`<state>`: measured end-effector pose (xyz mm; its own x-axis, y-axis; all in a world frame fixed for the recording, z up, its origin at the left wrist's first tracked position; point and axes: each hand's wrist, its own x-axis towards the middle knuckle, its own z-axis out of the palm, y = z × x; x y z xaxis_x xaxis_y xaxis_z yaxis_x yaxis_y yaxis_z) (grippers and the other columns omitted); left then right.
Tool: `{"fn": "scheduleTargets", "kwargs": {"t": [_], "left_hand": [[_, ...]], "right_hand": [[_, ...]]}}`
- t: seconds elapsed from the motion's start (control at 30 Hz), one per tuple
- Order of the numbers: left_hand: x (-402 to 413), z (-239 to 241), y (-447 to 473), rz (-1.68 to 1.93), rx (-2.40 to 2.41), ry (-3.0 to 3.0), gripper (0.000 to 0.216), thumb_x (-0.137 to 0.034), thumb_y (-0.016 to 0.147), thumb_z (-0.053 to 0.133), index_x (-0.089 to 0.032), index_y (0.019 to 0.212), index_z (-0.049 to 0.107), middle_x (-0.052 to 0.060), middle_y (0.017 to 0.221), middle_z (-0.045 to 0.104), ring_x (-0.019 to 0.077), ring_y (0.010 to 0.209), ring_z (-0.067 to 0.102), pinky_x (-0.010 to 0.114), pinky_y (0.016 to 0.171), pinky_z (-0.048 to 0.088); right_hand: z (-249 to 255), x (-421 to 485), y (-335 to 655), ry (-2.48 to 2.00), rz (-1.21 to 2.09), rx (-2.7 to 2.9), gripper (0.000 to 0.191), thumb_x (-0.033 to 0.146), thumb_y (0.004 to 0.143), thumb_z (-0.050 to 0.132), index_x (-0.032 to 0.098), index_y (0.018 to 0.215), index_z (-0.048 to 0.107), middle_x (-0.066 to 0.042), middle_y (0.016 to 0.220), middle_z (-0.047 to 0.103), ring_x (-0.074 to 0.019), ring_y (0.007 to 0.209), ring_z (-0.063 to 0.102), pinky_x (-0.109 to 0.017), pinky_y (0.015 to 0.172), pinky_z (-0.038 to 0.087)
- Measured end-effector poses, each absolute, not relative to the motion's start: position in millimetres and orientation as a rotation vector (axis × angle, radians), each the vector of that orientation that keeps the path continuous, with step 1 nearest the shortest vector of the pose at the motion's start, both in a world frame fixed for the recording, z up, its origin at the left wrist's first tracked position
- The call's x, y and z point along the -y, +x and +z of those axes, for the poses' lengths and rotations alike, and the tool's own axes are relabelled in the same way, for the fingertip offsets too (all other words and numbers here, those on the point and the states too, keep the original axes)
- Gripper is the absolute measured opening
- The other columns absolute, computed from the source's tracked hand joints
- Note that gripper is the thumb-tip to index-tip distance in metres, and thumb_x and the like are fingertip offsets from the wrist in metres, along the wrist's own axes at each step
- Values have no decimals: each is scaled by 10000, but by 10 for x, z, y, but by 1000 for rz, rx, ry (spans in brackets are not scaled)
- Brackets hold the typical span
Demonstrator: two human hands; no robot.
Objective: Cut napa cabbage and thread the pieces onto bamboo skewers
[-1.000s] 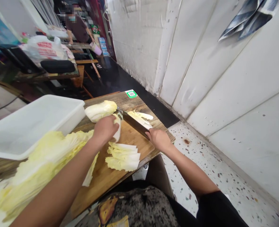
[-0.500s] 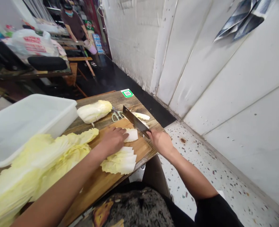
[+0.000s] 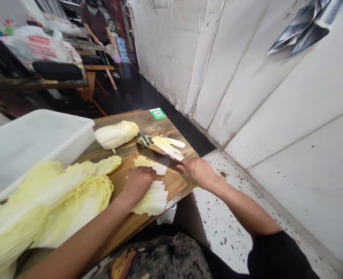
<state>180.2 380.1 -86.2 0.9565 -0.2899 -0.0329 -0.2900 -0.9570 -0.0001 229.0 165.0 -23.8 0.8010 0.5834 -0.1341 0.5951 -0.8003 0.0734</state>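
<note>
Just past the left hand point(image 3: 141, 181): a piece of cabbage leaf point(image 3: 160, 168) lying on the cutting board point(image 3: 175, 181), between those knuckles and the knife point(image 3: 156, 156).
Leaf's long axis: from the frilly yellow end ahead of the left hand to the white end angled toward the right hand point(image 3: 199, 172), roughly parallel with the blade along its far side.
Nearer hand: the left, at the leaf's near edge; the right is apart, past the white end.
Left fingers: bent, half curled, knuckles up; whether they pinch the leaf or only rest on it is hidden.
Right fingers: wrapped around the knife handle. Whether the blade's edge touches the board cannot be made out.
Bodyward of the left hand: overlapping cut leaves point(image 3: 154, 198), partly under the wrist in view.
Beyond the blade: pale leaf strips point(image 3: 167, 146), with scissors point(image 3: 144, 139) just beside.
Farther ahead of the left hand: a cabbage chunk point(image 3: 117, 134).
</note>
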Motion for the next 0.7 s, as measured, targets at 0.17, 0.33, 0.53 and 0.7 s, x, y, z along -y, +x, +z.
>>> {"fn": "scheduleTargets", "kwargs": {"t": [0.17, 0.33, 0.53, 0.7], "left_hand": [[-3870, -926, 1684, 3, -516, -3135, 253, -120, 918, 482, -139, 883, 731, 165, 976, 734, 339, 1000, 633, 461, 844, 494], [-3879, -981, 1643, -4, -492, -3150, 256, -68, 882, 484, -149, 864, 726, 144, 934, 747, 312, 935, 650, 413, 801, 501], [-3886, -1037, 1603, -19, -479, -3157, 283, -61, 877, 470, -136, 946, 734, 151, 1034, 742, 315, 994, 643, 411, 843, 522], [-3899, -1070, 1594, -43, -465, -3155, 301, -75, 890, 459, -136, 992, 736, 139, 1061, 742, 307, 1006, 637, 400, 861, 522]], "right_hand": [[-258, -1722, 2256, 2866, -212, -1061, 438, 452, 1047, 330, 161, 1006, 655, -102, 867, 748, -251, 782, 721, -287, 610, 479], [-222, -1806, 2285, 2854, -273, -1084, 406, 433, 1041, 369, 153, 1004, 661, -104, 886, 748, -238, 792, 717, -279, 641, 491], [-211, -1869, 2291, 2833, -305, -1111, 426, 439, 1044, 349, 146, 1008, 656, -117, 891, 744, -251, 790, 718, -289, 632, 501], [-246, -1915, 2319, 2806, -362, -1134, 425, 419, 1048, 359, 131, 995, 668, -132, 883, 746, -253, 814, 720, -294, 640, 495]]}}
